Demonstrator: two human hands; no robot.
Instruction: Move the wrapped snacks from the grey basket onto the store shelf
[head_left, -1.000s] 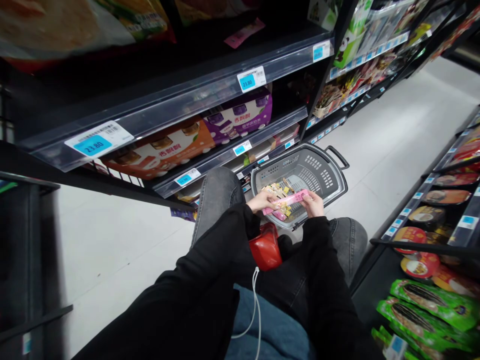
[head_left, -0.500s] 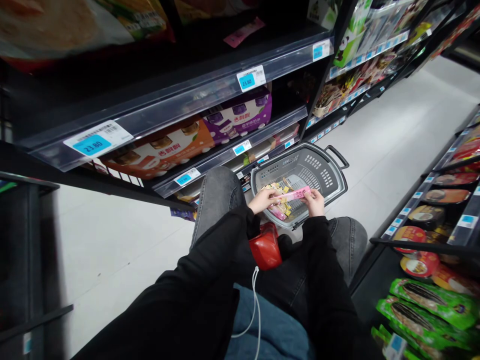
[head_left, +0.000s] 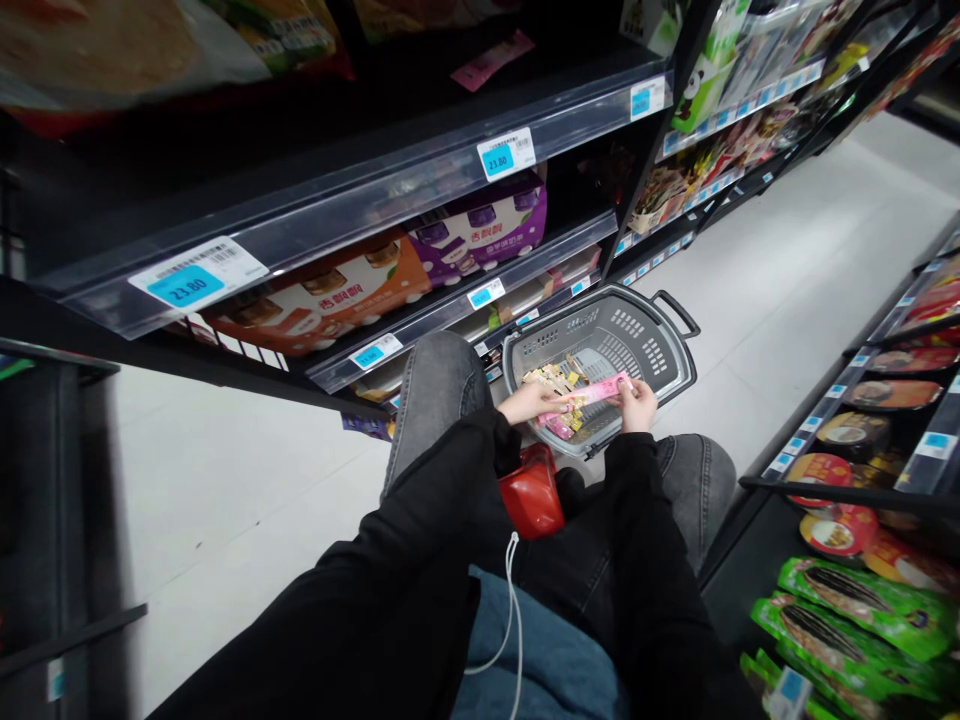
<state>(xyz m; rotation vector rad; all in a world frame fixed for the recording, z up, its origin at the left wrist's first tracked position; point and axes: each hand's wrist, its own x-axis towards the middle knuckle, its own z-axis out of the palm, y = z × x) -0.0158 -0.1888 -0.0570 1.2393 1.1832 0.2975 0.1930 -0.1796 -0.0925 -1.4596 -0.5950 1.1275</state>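
We are holding a pink packet (head_left: pixel 596 389) over the grey basket (head_left: pixel 670 330), left hand (head_left: pixel 527 401) and right hand (head_left: pixel 637 404) gripping its ends; yellow packets (head_left: pixel 551 380) are already lying inside it.

Views: one only, head-worn
Vantage: above the person's own lap, crouched in a shop aisle
Facing: forward and steeply down, along the aisle floor (head_left: pixel 787 270)
Nearness: sleeves and knees fill the lower frame; the grey basket (head_left: pixel 667 375) lies just beyond the knees
Flanks: shelving (head_left: pixel 360 215) close on the left, lower racks at the right edge
Shared ground: none, single view
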